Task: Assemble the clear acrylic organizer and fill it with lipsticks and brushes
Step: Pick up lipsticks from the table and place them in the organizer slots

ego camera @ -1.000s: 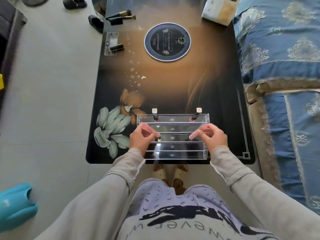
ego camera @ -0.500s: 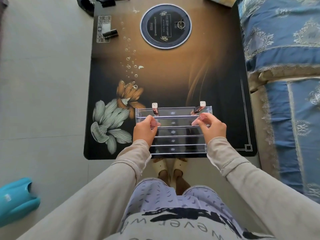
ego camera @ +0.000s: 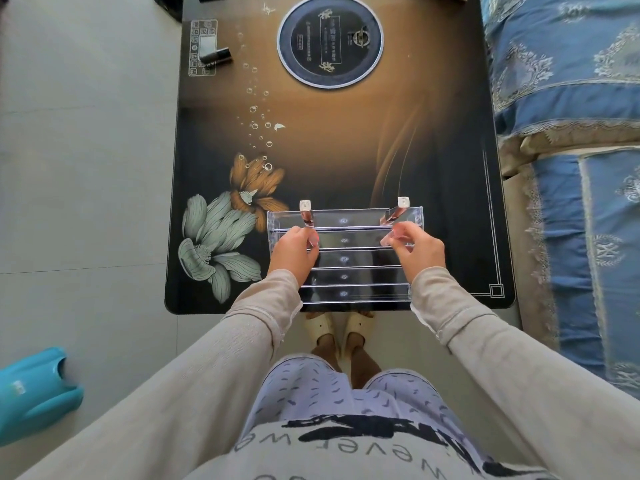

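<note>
The clear acrylic organizer [ego camera: 346,277] stands on the dark patterned table [ego camera: 346,150] by its near edge, its stepped rows running left to right. Two lipsticks stand in the back row, one at the left [ego camera: 306,213] and one at the right [ego camera: 398,210]. My left hand [ego camera: 294,252] pinches a clear rail near the organizer's left end, just in front of the left lipstick. My right hand [ego camera: 417,247] pinches the same rail near the right end. Whether the rail is a loose piece or fixed, I cannot tell. A black lipstick [ego camera: 214,56] lies at the table's far left.
A round black disc [ego camera: 330,39] sits at the far middle of the table. A blue patterned sofa [ego camera: 571,133] runs along the table's right side. On the grey floor at the near left lies a teal object [ego camera: 31,393]. My feet in slippers [ego camera: 337,329] show below the table edge.
Both hands have moved from a middle row of the organizer toward the back row, staying at its two ends. The view has tilted down, hiding the brushes at the far edge.
</note>
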Available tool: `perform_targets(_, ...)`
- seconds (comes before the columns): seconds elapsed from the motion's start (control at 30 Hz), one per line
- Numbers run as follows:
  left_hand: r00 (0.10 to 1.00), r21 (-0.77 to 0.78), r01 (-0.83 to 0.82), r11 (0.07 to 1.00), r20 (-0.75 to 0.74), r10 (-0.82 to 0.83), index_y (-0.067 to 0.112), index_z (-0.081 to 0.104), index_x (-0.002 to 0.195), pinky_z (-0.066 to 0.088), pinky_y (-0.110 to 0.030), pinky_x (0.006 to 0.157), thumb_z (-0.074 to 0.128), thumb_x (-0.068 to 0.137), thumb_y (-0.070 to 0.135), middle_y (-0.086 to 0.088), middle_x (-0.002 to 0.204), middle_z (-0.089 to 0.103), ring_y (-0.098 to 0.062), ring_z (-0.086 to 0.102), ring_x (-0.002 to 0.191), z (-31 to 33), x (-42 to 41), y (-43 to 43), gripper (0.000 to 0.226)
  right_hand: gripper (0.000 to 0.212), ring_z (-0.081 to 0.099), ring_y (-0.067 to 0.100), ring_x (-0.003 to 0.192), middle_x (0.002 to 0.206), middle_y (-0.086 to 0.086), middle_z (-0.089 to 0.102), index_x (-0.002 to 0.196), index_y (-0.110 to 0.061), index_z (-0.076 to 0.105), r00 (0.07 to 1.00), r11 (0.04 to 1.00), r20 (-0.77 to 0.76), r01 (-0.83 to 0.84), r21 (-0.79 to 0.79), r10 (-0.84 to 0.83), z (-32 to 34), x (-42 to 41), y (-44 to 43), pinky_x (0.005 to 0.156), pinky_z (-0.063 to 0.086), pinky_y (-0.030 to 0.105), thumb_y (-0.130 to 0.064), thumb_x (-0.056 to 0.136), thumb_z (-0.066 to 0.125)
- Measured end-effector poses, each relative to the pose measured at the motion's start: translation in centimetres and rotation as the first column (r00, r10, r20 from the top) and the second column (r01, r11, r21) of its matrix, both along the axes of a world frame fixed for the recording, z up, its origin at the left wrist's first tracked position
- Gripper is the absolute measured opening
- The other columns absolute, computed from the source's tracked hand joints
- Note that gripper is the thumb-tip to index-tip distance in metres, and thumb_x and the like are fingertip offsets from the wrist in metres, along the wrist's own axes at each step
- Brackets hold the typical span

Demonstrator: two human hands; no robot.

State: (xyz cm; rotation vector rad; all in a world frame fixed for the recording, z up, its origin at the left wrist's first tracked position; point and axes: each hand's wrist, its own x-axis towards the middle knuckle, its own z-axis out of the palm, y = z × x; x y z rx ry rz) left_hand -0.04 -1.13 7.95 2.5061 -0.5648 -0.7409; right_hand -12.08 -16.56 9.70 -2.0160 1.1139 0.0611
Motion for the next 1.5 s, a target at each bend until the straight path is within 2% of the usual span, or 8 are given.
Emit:
perform_targets(0.33,1.000,0.013,-0.027,1.000,0.000,0.027,0.003,0.060,0.106,0.046,-0.028,0.091,0.054,0.090,0.017,-0.014,0.106,0.064,-0.025,0.061,0.099,-0.1,-0.2,0.0,0.022,0.014,0.064,0.027,0.100,0.106,0.014,0.069,0.099,-0.004,0.062,0.997,0.997,-0.015,-0.079,-0.001,0.079,-0.2,0.0,-0.2,0.092,0.047,0.031,-0.011,0.087,0.059)
perform_targets(0.5,0.999,-0.007,-0.041,0.999,0.001,0.041,0.003,0.060,0.106,0.045,-0.026,0.089,0.053,0.091,0.017,-0.014,0.106,0.063,-0.024,0.061,0.098,-0.2,-0.2,0.1,0.022,0.021,0.062,0.028,0.104,0.111,0.014,0.067,0.106,-0.006,0.061,0.996,0.996,-0.034,-0.084,-0.021,0.083,-0.1,0.0,-0.2,0.095,0.047,0.035,-0.014,0.087,0.060)
perform_targets(0.73,0.999,-0.011,-0.029,1.000,0.015,0.029,0.005,0.059,0.104,0.046,-0.027,0.090,0.056,0.089,0.016,-0.012,0.105,0.063,-0.024,0.060,0.099,-0.2,-0.4,0.2,0.018,0.024,0.062,0.029,0.106,0.113,0.012,0.066,0.110,-0.010,0.060,0.994,0.995,-0.055,-0.094,-0.034,0.092,-0.1,-0.2,-0.2,0.095,0.047,0.036,-0.016,0.087,0.060)
perform_targets(0.87,0.999,-0.017,-0.041,0.999,0.027,0.041,0.007,0.058,0.098,0.044,-0.026,0.085,0.059,0.086,0.013,-0.011,0.101,0.063,-0.023,0.059,0.095,-0.3,-0.3,0.4,0.013,0.023,0.062,0.028,0.105,0.112,0.012,0.067,0.108,-0.010,0.060,0.994,0.995,-0.058,-0.095,-0.040,0.093,-0.2,-0.1,-0.1,0.094,0.048,0.035,-0.016,0.087,0.060)
perform_targets(1.03,0.999,-0.020,-0.051,0.998,0.018,0.052,0.009,0.059,0.098,0.046,-0.029,0.088,0.061,0.083,0.009,-0.010,0.105,0.063,-0.022,0.060,0.097,-0.4,-0.2,0.9,0.014,0.024,0.062,0.028,0.105,0.112,0.011,0.067,0.110,-0.009,0.059,0.993,0.993,-0.068,-0.100,-0.061,0.096,-0.3,0.0,0.0,0.094,0.047,0.035,-0.017,0.086,0.061)
perform_targets(1.3,0.997,-0.028,-0.082,0.996,0.000,0.082,0.005,0.058,0.108,0.046,-0.028,0.087,0.061,0.083,0.008,-0.010,0.107,0.062,-0.021,0.059,0.094,-0.9,-0.8,2.7,0.025,0.026,0.061,0.027,0.107,0.117,0.011,0.064,0.109,-0.009,0.059,0.998,0.998,-0.041,-0.043,-0.041,0.041,-0.1,-1.0,0.4,0.095,0.048,0.036,-0.008,0.084,0.063)
perform_targets(1.4,0.991,-0.020,-0.129,0.991,-0.024,0.129,0.004,0.060,0.106,0.042,-0.021,0.080,0.062,0.083,0.007,-0.010,0.101,0.062,-0.013,0.052,0.083,-1.3,-2.0,4.9,0.023,0.033,0.061,0.028,0.106,0.117,0.014,0.064,0.117,-0.006,0.057,0.996,0.999,-0.093,0.012,-0.046,-0.016,-0.3,-3.0,1.1,0.094,0.048,0.034,-0.008,0.085,0.061)
perform_targets(1.5,0.982,0.081,-0.150,0.985,-0.106,0.158,0.003,0.064,0.099,0.045,-0.027,0.082,0.061,0.082,0.007,-0.013,0.098,0.066,-0.023,0.060,0.086,-2.1,-3.3,7.9,0.017,0.024,0.062,0.028,0.098,0.107,0.016,0.067,0.110,-0.004,0.061,0.983,0.999,-0.182,0.032,-0.012,-0.033,-1.1,-6.2,1.9,0.088,0.047,0.028,-0.006,0.086,0.059)
